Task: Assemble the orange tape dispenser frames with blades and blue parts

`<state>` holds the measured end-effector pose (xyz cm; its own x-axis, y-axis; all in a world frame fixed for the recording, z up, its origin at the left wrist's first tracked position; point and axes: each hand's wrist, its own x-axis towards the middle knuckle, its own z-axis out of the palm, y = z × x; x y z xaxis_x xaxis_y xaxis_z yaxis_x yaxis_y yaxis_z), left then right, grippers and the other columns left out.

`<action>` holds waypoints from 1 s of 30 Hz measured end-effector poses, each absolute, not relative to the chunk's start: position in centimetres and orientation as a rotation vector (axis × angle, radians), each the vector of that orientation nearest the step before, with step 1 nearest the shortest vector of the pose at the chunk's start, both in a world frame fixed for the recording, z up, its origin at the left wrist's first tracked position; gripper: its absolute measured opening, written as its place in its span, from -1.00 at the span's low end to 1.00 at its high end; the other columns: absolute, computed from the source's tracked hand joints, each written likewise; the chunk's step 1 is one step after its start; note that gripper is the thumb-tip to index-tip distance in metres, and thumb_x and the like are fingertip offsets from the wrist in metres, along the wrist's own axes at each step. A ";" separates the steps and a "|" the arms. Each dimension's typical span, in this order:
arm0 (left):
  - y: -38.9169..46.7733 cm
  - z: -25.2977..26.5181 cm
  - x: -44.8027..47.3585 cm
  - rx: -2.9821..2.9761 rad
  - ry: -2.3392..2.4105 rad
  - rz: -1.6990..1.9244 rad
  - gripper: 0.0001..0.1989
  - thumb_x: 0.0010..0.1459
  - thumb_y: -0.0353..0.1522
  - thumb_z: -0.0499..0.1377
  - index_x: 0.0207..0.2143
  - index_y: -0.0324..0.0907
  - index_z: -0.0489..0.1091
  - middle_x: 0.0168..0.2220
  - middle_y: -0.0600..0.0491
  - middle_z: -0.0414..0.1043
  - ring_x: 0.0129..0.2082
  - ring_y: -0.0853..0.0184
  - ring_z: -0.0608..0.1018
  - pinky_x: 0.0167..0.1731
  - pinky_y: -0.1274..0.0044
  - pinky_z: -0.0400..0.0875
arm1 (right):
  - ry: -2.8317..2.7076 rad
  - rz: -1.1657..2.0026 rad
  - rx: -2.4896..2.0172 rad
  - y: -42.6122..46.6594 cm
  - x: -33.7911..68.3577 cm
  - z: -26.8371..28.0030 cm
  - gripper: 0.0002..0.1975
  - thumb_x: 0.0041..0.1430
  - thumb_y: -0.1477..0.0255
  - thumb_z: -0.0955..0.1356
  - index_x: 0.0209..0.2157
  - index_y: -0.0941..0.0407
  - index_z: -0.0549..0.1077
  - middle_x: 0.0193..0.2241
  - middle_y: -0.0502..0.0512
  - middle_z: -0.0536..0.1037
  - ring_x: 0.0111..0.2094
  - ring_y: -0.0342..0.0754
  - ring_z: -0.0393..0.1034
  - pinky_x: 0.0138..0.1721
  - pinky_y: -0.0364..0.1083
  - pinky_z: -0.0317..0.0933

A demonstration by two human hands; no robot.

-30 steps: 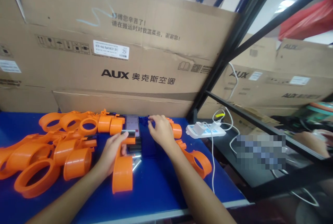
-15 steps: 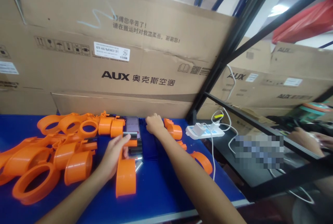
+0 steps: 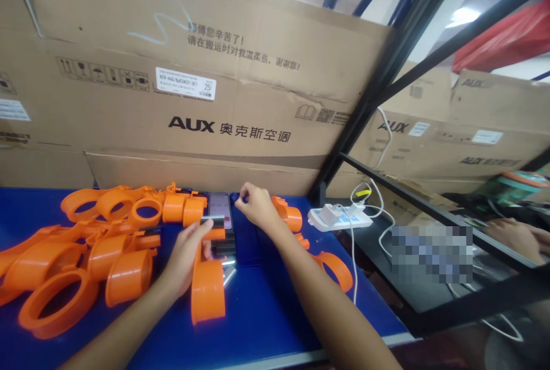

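My left hand [image 3: 185, 252] is closed around an orange plastic tape dispenser [image 3: 208, 292], whose round hub hangs toward me and whose black roller [image 3: 213, 221] shows by my thumb. Farther back, over the blue table [image 3: 275, 324], my right hand [image 3: 256, 205] is curled with thumb and forefinger drawn together. Whatever its fingertips hold, if anything, is too small to make out. A phone [image 3: 220, 209] with a lit screen lies between the two hands. Black rollers and shiny metal pieces [image 3: 231, 274] lie just right of the held dispenser.
Many orange dispensers [image 3: 129, 278] crowd the table's left side. More orange parts [image 3: 293, 218] lie beyond my right forearm. A white power strip [image 3: 339, 217] with cables sits at the right by a black metal frame [image 3: 361, 112]. Cardboard [image 3: 232, 95] walls the back. Another person's hands [image 3: 511, 238] are at far right.
My right hand has turned slightly, its thumb and forefinger now showing in a curled pinch farther left. My left hand stays nearly still with the dispenser. The other person's hands have shifted.
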<state>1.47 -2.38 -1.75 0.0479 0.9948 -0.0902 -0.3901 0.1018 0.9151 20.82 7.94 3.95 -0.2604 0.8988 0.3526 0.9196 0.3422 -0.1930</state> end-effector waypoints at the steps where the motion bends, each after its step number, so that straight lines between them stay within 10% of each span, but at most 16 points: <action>1: -2.4 -1.6 1.5 0.857 0.943 1.286 -0.50 0.09 0.02 0.34 -0.59 -0.15 0.32 -0.70 0.12 0.31 -0.68 0.40 0.36 -0.59 0.57 0.30 | -2.187 -0.043 -1.540 7.3 21.0 3.9 -0.87 0.23 0.46 0.33 -0.21 0.12 0.50 -0.26 0.12 0.64 -0.24 -0.01 0.52 -0.18 -0.10 0.32; 10: -2.7 -0.3 1.8 0.783 0.999 1.258 -0.38 0.11 0.14 0.27 -0.67 -0.17 0.31 -0.71 0.08 0.29 -0.70 0.41 0.34 -0.61 0.56 0.26 | -1.614 0.673 -0.891 2.1 20.7 1.4 -0.72 0.20 0.31 0.43 -0.10 0.03 0.35 -0.31 0.01 0.49 -0.40 -0.10 0.47 -0.37 -0.10 0.46; 30: -2.1 -1.9 0.8 0.990 0.888 1.308 -0.67 0.12 -0.22 0.40 -0.14 -0.20 0.48 -0.39 0.07 0.54 -0.61 0.42 0.46 -0.56 0.56 0.39 | -1.776 0.480 -0.844 0.0 19.4 1.6 -0.91 0.24 0.36 0.48 -0.28 0.09 0.58 -0.27 0.10 0.59 -0.33 -0.06 0.44 -0.32 -0.09 0.37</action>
